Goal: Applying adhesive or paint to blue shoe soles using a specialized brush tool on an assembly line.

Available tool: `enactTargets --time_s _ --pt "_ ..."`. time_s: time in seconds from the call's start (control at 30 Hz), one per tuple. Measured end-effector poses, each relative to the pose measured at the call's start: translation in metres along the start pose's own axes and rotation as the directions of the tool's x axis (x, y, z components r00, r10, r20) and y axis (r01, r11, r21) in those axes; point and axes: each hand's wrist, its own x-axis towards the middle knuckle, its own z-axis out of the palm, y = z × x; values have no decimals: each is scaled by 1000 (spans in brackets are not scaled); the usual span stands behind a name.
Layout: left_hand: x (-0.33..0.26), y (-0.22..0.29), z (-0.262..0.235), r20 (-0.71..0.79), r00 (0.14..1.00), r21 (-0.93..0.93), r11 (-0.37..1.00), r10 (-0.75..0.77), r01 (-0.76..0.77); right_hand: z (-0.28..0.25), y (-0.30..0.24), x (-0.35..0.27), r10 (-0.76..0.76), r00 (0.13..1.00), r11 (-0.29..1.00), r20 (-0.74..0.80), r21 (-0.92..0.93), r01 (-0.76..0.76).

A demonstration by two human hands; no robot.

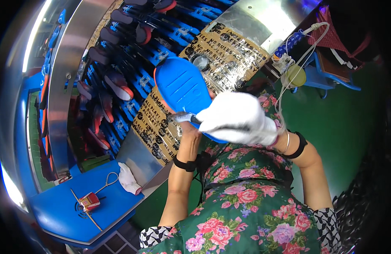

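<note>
The blue sole-shaped piece [182,82] is held ahead of the body, clasped by the mostly hidden left hand [187,126]; its near right part is covered by the gloved right hand [237,116], closed on a dark-handled tool [195,120]. Far left, a rack [145,81] is hung with shoe parts [118,88]; under the piece, printed cardboard [223,38] is spread. Near left, a blue table [60,211] is occupied by a white glove [128,180] and a red container [90,201].

Repeated rows of black capital lettering [224,46], interspersed with dark round emblems [189,51], are printed on the tan sheet [251,59], seen upper right and lower left of the blue sole [182,82].
</note>
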Motion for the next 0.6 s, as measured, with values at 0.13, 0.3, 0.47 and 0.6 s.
enactTargets --time_s 0.13,0.3,0.47,0.6 --pt "1 0 8 -268 961 133 990 71 -36 -8 4 0 38 996 998 -77 -43 -41" --pt "4 4 15 60 993 -139 984 -102 109 0 -8 -6 53 997 998 47 17 -53" --pt "3 4 19 -92 996 -6 1000 -15 14 -5 0 -12 148 987 989 -56 34 -146" --pt "1 7 8 -22 995 -121 988 -102 98 2 -7 -20 163 987 980 7 114 -163"
